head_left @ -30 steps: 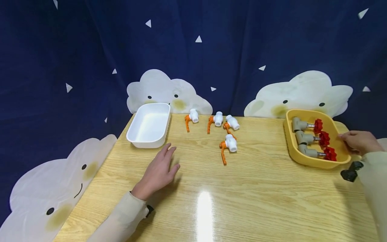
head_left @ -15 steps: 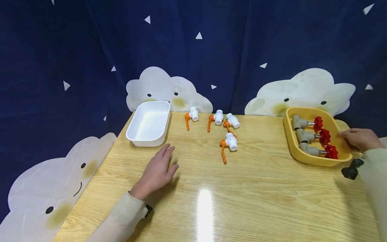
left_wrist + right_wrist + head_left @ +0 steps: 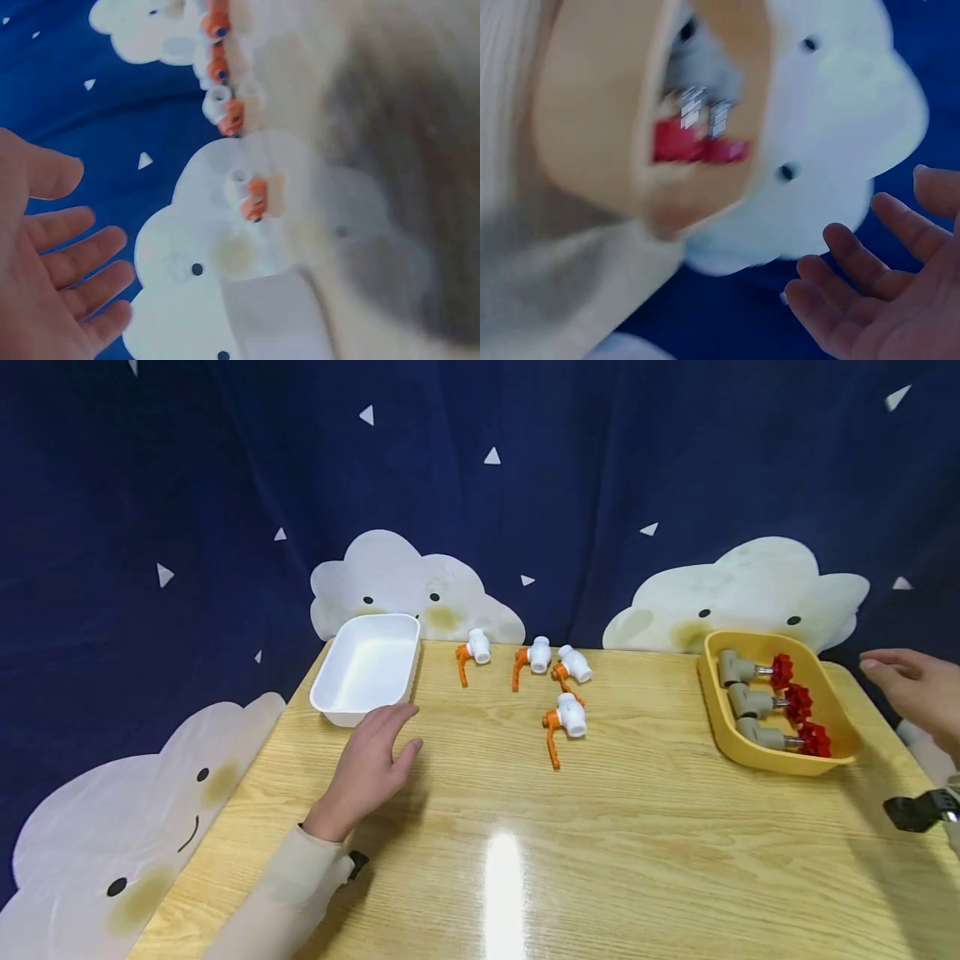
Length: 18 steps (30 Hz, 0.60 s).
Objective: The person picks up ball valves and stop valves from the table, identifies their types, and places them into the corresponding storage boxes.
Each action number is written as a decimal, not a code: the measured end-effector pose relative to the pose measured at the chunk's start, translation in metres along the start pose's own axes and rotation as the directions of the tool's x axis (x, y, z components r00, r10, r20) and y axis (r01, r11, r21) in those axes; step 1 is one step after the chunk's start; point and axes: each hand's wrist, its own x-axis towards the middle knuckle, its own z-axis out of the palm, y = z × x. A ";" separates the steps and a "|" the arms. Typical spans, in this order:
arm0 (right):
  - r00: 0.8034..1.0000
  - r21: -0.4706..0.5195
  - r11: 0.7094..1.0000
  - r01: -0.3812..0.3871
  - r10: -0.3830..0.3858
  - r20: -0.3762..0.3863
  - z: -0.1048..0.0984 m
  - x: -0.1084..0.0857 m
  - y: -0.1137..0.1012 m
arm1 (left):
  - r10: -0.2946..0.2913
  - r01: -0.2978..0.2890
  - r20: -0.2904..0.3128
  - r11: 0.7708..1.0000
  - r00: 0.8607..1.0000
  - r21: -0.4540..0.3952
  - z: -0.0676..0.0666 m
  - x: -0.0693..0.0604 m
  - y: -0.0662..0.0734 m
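Observation:
My left hand hovers over the table just in front of the white tray, fingers relaxed and holding nothing. At the far right my right hand is apart from the yellow tray, its fingers spread and bare in the right wrist view. Inside the yellow tray lie three grey valves with red handwheels, a near one, a middle one and a far one. Several white ball valves with orange levers lie between the trays, the nearest ball valve in front of the others.
The wooden table ends at the back against a dark blue curtain with cloud prints. Along the back edge lie a left ball valve, a middle one and a right one.
My right hand has let go of the yellow tray's right rim and moved off to the right. My left hand has shifted slightly left, towards the white tray.

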 end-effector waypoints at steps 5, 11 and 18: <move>0.987 0.034 0.992 0.124 -0.120 -0.106 0.001 -0.034 -0.034 | 0.006 -0.006 0.016 1.000 1.000 -0.027 -0.005 0.004 0.009; 0.862 -0.005 0.872 0.490 -0.486 -0.143 0.028 -0.078 -0.078 | 0.050 -0.047 0.054 0.998 0.997 -0.047 -0.001 0.010 0.025; 0.567 -0.082 0.572 0.816 -0.820 -0.080 0.080 -0.131 -0.113 | 0.090 -0.087 0.056 0.995 0.994 -0.049 0.000 0.020 0.037</move>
